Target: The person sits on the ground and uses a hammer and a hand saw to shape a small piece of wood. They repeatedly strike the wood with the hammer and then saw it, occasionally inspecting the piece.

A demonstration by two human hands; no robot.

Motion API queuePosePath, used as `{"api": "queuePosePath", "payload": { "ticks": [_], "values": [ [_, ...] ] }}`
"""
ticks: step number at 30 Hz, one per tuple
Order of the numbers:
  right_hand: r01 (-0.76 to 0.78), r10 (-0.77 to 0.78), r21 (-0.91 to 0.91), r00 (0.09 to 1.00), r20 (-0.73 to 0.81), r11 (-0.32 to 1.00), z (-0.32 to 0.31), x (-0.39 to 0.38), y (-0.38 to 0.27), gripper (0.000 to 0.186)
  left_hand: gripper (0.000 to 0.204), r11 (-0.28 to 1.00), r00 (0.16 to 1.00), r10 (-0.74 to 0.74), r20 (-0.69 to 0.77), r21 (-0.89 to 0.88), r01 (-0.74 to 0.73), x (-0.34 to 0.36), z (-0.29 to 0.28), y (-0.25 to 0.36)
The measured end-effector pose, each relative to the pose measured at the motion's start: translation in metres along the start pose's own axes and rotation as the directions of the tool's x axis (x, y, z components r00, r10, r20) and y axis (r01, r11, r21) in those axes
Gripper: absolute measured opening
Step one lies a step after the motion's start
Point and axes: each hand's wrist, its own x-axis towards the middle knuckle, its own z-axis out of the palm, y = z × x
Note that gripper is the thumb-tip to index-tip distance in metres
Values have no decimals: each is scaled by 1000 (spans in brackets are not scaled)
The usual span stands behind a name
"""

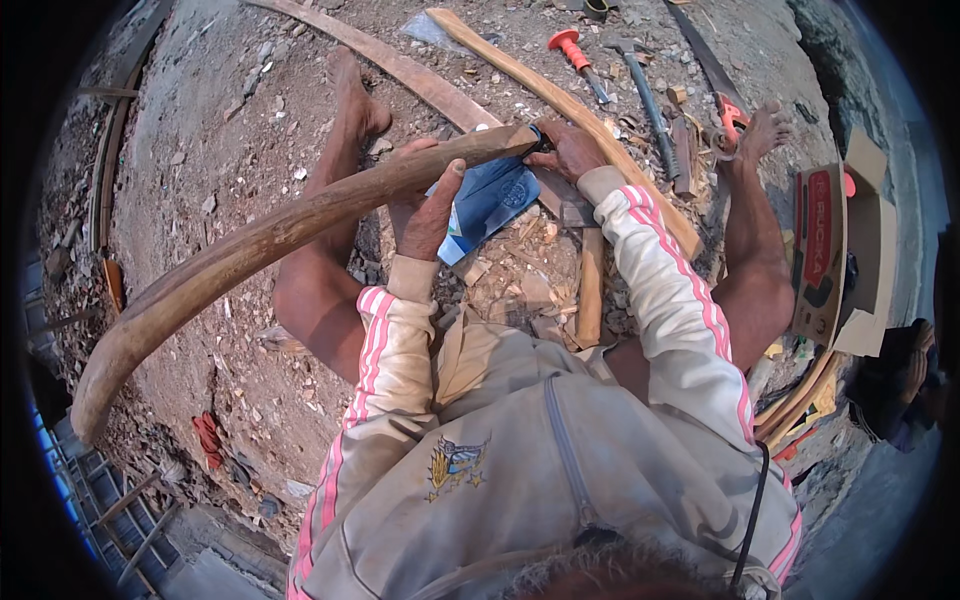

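A long, curved piece of brown wood (pixel 255 232) slants from the lower left up to the middle, its thin end flattened. My left hand (pixel 425 222) grips it from below near that end, thumb up along its near side. At the tip my right hand (pixel 572 152) is closed, fingers bent around a small dark piece (pixel 538 138) pressed against the wood; its kind is hidden. Beneath the wood, between my hands, lies a blue printed plastic sheet or packet (pixel 490 205). A short wooden bar (pixel 590 290) with a dark metal head (pixel 578 214) rests on the ground between my legs.
Beyond my right hand lie a long wooden strip (pixel 570 88), a red-handled chisel (pixel 567 48), a hammer (pixel 645 95) and a red-handled saw (pixel 730 118). Another plank (pixel 390 62) stretches up left. An open cardboard box (pixel 840 250) stands right. Wood chips cover the ground.
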Motion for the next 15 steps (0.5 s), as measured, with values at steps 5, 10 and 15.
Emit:
{"api": "queuePosePath", "payload": {
  "ticks": [5, 10, 15],
  "values": [
    [52, -56, -47, 993, -103, 998, -5, -4, 1, 54, 38, 999, 1000, -11, -7, -51, 11, 14, 11, 6],
    [-10, 6, -28, 991, -134, 1000, 20, -19, -16, 53, 42, 998, 1000, 11, -10, -69, -12, 26, -7, -16],
    [39, -32, 29, 976, -216, 999, 27, -39, -2, 54, 37, 978, 985, -170, -36, -127, 164, 21, 6, -18]
  ]
}}
